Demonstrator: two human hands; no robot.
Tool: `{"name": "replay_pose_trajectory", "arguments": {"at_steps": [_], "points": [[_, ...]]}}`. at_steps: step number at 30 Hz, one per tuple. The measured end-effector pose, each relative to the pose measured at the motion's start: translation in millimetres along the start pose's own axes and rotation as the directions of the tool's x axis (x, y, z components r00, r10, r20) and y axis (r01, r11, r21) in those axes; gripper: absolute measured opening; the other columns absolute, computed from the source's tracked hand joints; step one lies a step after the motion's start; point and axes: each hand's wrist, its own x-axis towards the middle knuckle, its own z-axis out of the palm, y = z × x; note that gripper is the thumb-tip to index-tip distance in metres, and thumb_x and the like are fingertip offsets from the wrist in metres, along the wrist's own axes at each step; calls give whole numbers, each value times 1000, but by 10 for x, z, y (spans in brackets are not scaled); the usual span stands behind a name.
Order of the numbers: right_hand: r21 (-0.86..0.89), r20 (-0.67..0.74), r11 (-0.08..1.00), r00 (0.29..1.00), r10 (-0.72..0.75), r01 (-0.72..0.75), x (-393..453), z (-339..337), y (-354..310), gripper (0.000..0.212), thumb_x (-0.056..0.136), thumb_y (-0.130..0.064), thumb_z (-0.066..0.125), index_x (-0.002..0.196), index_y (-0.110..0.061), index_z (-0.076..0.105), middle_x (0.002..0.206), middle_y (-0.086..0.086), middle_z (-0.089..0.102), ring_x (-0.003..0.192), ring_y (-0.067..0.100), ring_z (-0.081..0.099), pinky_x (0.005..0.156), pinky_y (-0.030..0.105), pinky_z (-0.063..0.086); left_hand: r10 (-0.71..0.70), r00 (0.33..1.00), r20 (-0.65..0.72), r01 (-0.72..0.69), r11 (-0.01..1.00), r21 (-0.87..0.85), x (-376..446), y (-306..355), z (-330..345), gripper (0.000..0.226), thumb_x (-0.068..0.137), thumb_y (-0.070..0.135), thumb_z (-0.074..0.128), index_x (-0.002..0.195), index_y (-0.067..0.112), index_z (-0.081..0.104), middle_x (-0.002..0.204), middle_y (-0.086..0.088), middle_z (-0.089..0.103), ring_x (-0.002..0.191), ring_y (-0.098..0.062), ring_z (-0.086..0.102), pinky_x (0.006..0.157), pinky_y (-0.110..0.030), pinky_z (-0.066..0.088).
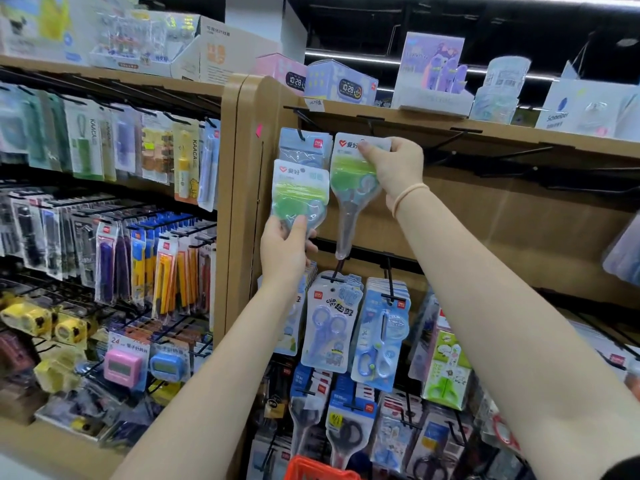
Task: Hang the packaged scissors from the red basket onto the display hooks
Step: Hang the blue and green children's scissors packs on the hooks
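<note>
Here the tan board display rack [502, 216] rises behind both hands, black wire hooks [450, 142] just beside the right hand [398, 168], which pinches a glossy green scissors pack [353, 188] up top. The left hand [285, 247] grips a second pack [299, 192]; the red basket [318, 469] sits below.

Two hands are raised, each holding one green packaged scissors: one pack in the left hand [282, 249], one in the right hand [398, 168]. One blue pack [301, 145] hangs just above the left hand. Two digital clock boxes [341, 85] sit above both hands. One red basket [320, 469] sits below them.
</note>
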Motion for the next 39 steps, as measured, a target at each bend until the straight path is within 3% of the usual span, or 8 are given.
{"name": "replay_pose_trajectory", "arguments": {"at_steps": [7, 14, 18, 20, 27, 30, 34, 39], "points": [[-50, 0, 999, 1000, -1, 1, 50, 8, 30, 19, 94, -22, 72, 101, -5, 66, 93, 4, 74, 82, 15, 76, 64, 27, 61, 23, 999, 49, -20, 998, -61, -5, 90, -22, 10, 106, 18, 53, 104, 27, 58, 82, 0, 65, 62, -9, 59, 49, -23, 46], [-163, -26, 986, 999, -30, 25, 74, -14, 64, 15, 103, -21, 55, 98, -9, 63, 85, 0, 68, 77, 12, 69, 62, 22, 56, 3, 997, 78, 2, 998, -64, -26, 81, 26, 8, 106, 18, 53, 105, 24, 58, 83, -1, 65, 59, -7, 59, 48, -21, 44], [-213, -54, 975, 995, -81, 68, 95, -22, 4, 27, 101, -22, 57, 104, 4, 66, 99, 13, 73, 92, 25, 72, 82, 39, 61, -25, 993, 117, 35, 996, -86, -31, 95, 82, 7, 106, 19, 54, 110, 22, 59, 85, -5, 66, 63, -11, 58, 49, -20, 43], [-242, -58, 967, 994, -94, 78, 105, -18, -55, 27, 100, -23, 59, 105, 3, 68, 98, 12, 73, 92, 24, 72, 85, 40, 60, -34, 992, 126, 47, 994, -102, -31, 116, 94, 8, 106, 19, 54, 112, 20, 60, 86, -6, 66, 64, -12, 58, 49, -21, 42], [-313, -36, 946, 994, -99, 83, 93, -38, -78, 26, 96, -25, 63, 91, 0, 69, 97, 17, 73, 90, 29, 72, 80, 43, 60, 1, 992, 124, 11, 996, -93, -49, 172, 132, 12, 105, 18, 56, 115, 15, 61, 89, -5, 69, 65, -12, 63, 53, -23, 49], [-308, -30, 947, 994, -101, 88, 81, -59, -63, 22, 97, -24, 62, 87, -7, 72, 89, 11, 73, 83, 22, 71, 73, 38, 58, 0, 991, 134, 12, 996, -85, -72, 201, 161, 11, 103, 15, 59, 112, 16, 65, 92, 1, 72, 69, -9, 68, 60, -27, 57], [-316, -59, 943, 990, -131, 106, 90, -75, -61, 20, 96, -21, 62, 78, -15, 68, 70, -3, 61, 65, 9, 55, 59, 24, 44, -22, 991, 132, 35, 994, -99, -65, 220, 162, 6, 100, 10, 63, 99, 10, 69, 71, 9, 69, 65, -4, 67, 64, -26, 60], [-376, -92, 924, 989, -113, 70, 85, -131, -1, 19, 94, -25, 68, 79, -14, 64, 75, -5, 60, 67, 7, 55, 59, 24, 44, -12, 992, 126, 22, 997, -79, -66, 225, 153, 5, 98, 12, 68, 102, 11, 71, 84, -1, 74, 75, -9, 69, 71, -27, 59]]}}
